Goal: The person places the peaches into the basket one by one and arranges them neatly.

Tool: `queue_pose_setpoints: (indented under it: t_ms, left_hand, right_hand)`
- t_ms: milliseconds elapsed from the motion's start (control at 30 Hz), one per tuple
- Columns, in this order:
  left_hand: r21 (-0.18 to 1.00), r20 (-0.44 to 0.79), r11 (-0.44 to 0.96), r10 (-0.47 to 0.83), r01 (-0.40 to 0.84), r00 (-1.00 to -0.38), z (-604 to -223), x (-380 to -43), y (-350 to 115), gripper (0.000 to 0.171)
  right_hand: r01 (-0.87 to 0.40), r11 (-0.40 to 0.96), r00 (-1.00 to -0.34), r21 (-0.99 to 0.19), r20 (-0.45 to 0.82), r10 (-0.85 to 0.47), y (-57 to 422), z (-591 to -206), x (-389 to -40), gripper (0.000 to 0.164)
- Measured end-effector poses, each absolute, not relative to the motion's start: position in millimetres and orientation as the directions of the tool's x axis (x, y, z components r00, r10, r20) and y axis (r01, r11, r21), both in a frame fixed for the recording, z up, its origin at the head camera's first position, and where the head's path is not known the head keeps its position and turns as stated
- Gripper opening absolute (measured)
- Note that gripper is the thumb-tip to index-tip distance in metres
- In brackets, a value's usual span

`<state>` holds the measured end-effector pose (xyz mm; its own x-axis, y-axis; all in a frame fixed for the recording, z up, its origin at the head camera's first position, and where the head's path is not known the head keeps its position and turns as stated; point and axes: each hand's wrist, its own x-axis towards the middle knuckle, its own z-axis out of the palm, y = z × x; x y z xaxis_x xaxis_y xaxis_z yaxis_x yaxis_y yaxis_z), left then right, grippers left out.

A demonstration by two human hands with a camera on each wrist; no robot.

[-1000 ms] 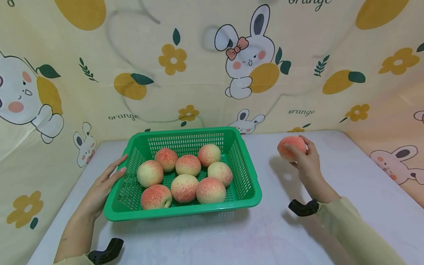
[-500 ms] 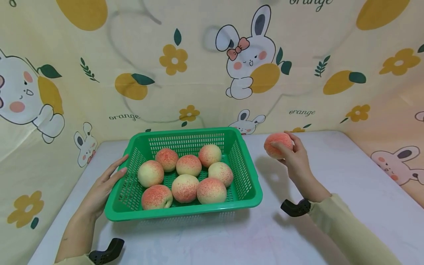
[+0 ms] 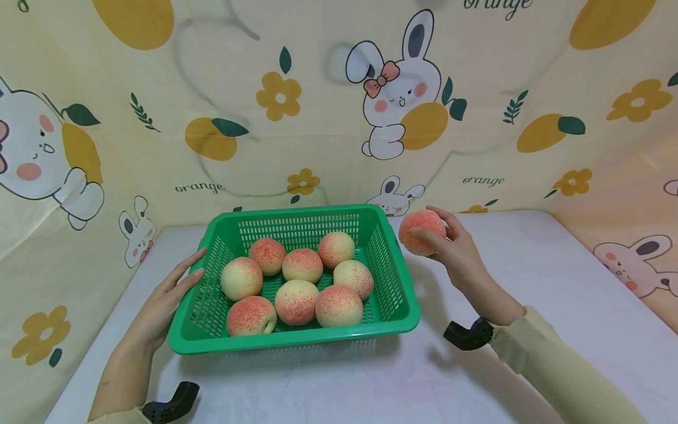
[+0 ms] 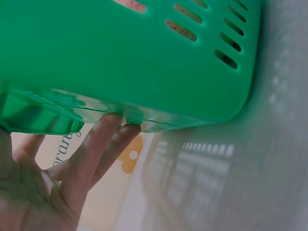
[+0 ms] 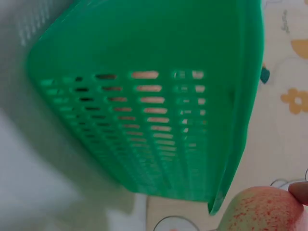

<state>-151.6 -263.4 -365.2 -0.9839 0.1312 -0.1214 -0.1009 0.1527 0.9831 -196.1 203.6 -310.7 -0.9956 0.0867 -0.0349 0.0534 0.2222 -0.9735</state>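
Observation:
In the head view, a green basket (image 3: pixel 296 338) with slotted walls stands on the white table, holding several red-speckled peaches (image 3: pixel 339 305). My left hand (image 3: pixel 159 309) lies along its left side, fingertips at the rim. The left wrist view has the fairly straight fingers (image 4: pixel 98 144) of that hand against the outer wall of the basket (image 4: pixel 144 67). Just off the basket's right rim, my right hand (image 3: pixel 459 252) grips another peach (image 3: pixel 422 231) between thumb and fingers, raised above the table. In the right wrist view, this peach (image 5: pixel 262 211) is beside the rim, with one fingertip showing.
The table (image 3: pixel 529 265) stretches to the right of the basket and in front of it. A printed cloth (image 3: pixel 318 147) with rabbits, flowers and oranges hangs behind. Black wrist mounts (image 3: pixel 469 334) sit at both cuffs.
My right hand has carried its peach leftward, from well right of the basket to close beside the right rim. The left hand and basket have kept their places.

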Motion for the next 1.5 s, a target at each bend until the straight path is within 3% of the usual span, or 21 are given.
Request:
queue_pose_setpoints:
  t_ms: [867,1500]
  left_hand:
    - [0.983,-0.132,0.146,0.113,-0.115,-0.985,-366,-151,-268,0.057]
    - [0.982,-0.131,0.152,0.122,-0.111,-0.984,-365,-152,-265,0.058]
  right_hand:
    - [-0.041,0.325,-0.966,-0.945,-0.047,-0.256,151,-284,-208,0.06]
    - [-0.078,0.408,-0.843,-0.91,-0.158,-0.514,95,-277,-231,0.055]
